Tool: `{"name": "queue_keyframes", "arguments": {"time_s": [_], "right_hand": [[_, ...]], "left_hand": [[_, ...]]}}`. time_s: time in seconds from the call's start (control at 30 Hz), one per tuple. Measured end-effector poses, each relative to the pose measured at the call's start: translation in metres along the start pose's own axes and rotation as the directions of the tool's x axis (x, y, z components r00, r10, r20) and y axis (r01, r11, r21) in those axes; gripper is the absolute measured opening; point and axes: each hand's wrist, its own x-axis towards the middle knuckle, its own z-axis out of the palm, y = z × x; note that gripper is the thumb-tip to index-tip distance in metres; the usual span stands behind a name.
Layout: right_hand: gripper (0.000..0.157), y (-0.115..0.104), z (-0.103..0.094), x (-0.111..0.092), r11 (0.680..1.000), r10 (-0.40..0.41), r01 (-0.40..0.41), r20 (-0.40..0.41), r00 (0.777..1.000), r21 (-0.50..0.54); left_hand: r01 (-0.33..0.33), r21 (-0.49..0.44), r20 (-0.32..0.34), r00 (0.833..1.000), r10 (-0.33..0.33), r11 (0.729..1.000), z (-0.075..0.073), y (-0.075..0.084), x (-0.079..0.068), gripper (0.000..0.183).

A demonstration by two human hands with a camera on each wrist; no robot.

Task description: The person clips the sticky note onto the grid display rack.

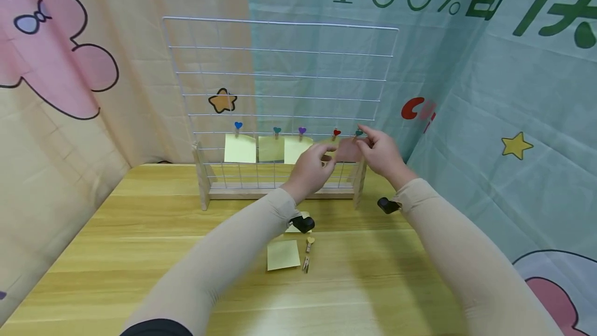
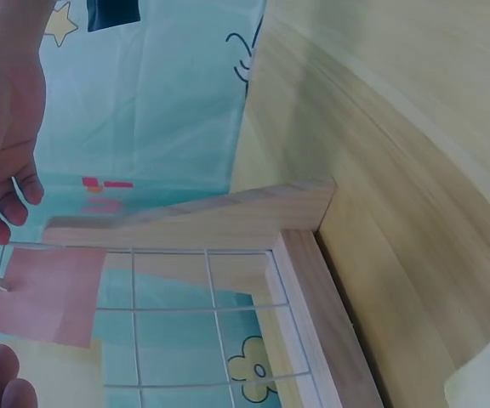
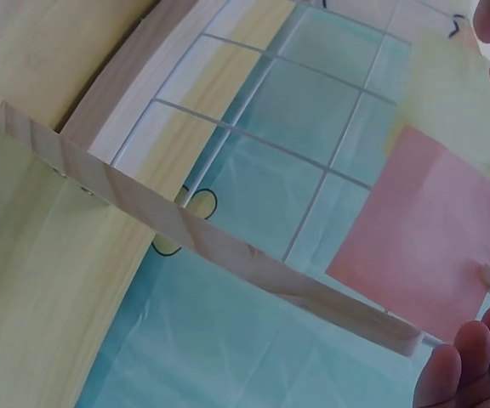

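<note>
A wire grid rack on a wooden stand holds a row of sticky notes fastened with small heart-topped clothespins. At the row's right end hangs a pink sticky note. My right hand pinches the teal-heart clothespin at that note's top edge. Left of the note, my left hand hovers in front of the grid, fingers loosely bent with nothing between them. It covers part of a yellow note under the red-heart clothespin. Farther left are yellow notes with blue, teal and purple hearts.
On the wooden table before the rack lies a yellow sticky note, with another partly behind my left wrist. Beside it are a yellow-heart clothespin and a second clothespin. Printed curtains surround the table's back and sides.
</note>
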Motion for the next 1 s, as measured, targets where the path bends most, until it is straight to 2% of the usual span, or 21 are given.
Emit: {"name": "queue_keyframes", "arguments": {"time_s": [0.37, 0.63, 1.0], "right_hand": [[0.059, -0.006, 0.009, -0.013, 0.997, -0.072, 0.071, -0.022, 0.997, -0.021], [0.061, -0.013, 0.018, -0.023, 0.991, -0.135, 0.134, -0.041, 0.990, -0.027], [0.060, -0.019, 0.036, -0.044, 0.985, -0.173, 0.173, 0.046, 0.984, -0.001]], "left_hand": [[-0.088, 0.134, 0.053, 0.995, 0.081, 0.987, -0.027, -0.009, -0.027, 0.043], [-0.058, 0.211, 0.104, 0.994, 0.037, 0.976, -0.048, -0.021, -0.050, 0.049], [-0.067, 0.357, 0.213, 0.977, -0.011, 0.932, -0.070, -0.037, -0.077, 0.059]]}}
